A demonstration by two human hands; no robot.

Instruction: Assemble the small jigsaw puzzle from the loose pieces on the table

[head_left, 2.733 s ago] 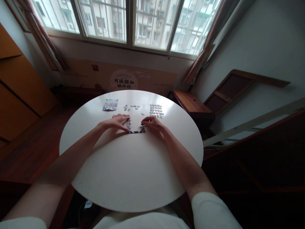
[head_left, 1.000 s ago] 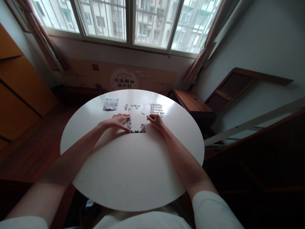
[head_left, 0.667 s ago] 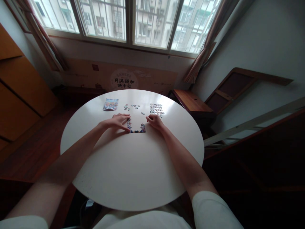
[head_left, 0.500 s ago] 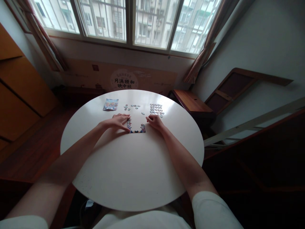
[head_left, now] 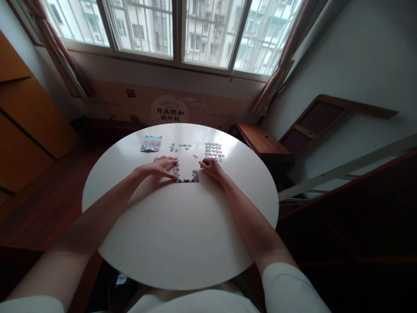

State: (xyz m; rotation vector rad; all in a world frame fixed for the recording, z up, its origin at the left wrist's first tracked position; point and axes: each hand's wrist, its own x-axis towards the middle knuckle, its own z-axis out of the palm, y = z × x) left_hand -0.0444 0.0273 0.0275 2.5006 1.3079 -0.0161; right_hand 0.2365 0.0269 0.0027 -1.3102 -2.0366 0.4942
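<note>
A partly joined jigsaw puzzle (head_left: 187,180) lies flat on the white round table (head_left: 172,234), its pieces forming a U-shaped border. My left hand (head_left: 163,167) rests along the puzzle's left side, thumb and fingers spread, fingertips touching that edge. To the right of the puzzle, my right hand (head_left: 211,167) is curled with its fingers closed; whether a piece is in them is hidden. Just beyond the right hand are rows of loose puzzle pieces (head_left: 213,150). One small loose piece (head_left: 195,156) lies above the gap in the border.
More loose pieces (head_left: 185,146) lie toward the far side of the table. A colourful picture sheet (head_left: 151,143) is at the far left. A wooden side table (head_left: 262,138) stands beyond the right rim, and a window (head_left: 176,34) is behind.
Both hands and the puzzle stay in nearly the same place. Only a very slight shift of the camera view shows.
</note>
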